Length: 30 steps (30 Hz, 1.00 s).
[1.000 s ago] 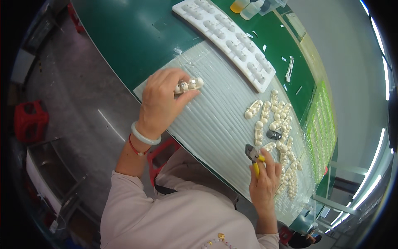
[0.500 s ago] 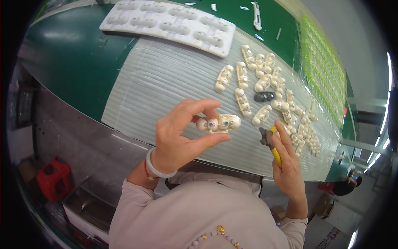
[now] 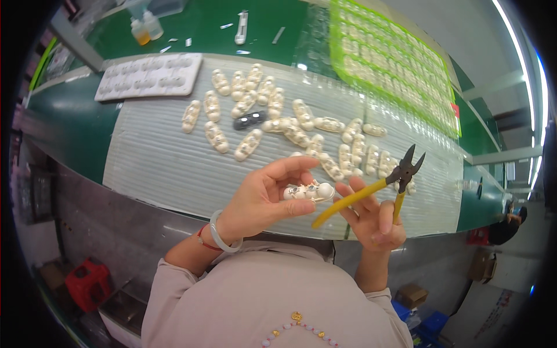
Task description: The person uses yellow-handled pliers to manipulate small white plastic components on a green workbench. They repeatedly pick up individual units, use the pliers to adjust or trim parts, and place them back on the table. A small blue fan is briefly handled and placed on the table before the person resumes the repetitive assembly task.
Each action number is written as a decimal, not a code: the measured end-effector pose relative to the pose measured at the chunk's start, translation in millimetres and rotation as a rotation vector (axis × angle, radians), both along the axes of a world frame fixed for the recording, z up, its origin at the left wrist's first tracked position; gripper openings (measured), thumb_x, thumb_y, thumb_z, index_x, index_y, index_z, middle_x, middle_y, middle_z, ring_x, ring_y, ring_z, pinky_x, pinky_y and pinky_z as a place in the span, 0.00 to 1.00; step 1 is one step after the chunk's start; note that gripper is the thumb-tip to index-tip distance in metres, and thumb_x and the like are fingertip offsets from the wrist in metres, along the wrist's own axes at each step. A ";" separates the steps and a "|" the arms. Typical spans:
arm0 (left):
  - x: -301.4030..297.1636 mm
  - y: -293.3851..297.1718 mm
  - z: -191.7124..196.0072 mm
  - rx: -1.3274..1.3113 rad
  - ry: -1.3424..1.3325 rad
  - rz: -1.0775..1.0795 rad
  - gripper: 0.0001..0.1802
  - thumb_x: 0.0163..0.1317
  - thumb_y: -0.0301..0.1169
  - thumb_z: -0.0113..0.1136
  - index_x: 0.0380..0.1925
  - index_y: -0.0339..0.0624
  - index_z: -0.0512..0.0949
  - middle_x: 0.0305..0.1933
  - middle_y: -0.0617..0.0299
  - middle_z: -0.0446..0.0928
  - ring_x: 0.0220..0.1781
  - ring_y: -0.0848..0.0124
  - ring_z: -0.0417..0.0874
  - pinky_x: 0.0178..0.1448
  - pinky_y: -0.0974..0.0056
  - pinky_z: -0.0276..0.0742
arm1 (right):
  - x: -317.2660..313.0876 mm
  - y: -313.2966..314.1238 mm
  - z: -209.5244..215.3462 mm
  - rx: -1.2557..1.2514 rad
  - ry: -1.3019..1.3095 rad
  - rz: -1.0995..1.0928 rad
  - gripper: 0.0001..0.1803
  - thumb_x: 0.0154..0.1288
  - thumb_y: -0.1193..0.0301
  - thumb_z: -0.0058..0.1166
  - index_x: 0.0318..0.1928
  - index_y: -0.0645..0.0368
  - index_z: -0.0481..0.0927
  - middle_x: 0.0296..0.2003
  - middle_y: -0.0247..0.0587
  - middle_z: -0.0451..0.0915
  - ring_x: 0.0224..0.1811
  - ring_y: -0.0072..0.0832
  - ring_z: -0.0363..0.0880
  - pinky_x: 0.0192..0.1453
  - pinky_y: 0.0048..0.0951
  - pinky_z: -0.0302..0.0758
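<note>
My left hand [image 3: 264, 198] holds a small cream plastic part [image 3: 309, 191] between thumb and fingers, raised above the near edge of the ribbed white mat [image 3: 162, 168]. My right hand [image 3: 372, 217] grips yellow-handled cutting pliers [image 3: 383, 185], jaws open and pointing up to the right, just right of the part. Several more cream parts [image 3: 278, 119] lie scattered across the mat, with one dark grey part [image 3: 250, 122] among them.
A white moulded tray [image 3: 149, 76] lies at the back left on the green table [image 3: 64, 116]. A green grid tray [image 3: 394, 64] stands at the back right. Two small bottles [image 3: 145, 28] sit far back. A red crate [image 3: 87, 284] is on the floor.
My left hand lifted a cream part off the mat and brought it close to my chest. My right hand rose with the pliers until they sit beside the part.
</note>
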State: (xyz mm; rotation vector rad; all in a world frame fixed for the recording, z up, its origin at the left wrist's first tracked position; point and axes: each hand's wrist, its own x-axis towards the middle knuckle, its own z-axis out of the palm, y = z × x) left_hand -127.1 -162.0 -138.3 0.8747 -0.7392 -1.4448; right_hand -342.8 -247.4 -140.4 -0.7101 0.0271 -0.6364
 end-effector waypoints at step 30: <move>-170.1 -75.2 -13.7 -0.532 -0.719 -0.262 0.33 0.44 0.27 0.73 0.54 0.44 0.72 0.38 0.62 0.73 0.39 0.73 0.74 0.39 0.69 0.72 | -138.2 40.8 -24.8 0.066 0.658 -0.886 0.07 0.62 0.75 0.52 0.35 0.67 0.79 0.40 0.40 0.71 0.43 0.26 0.68 0.47 0.27 0.65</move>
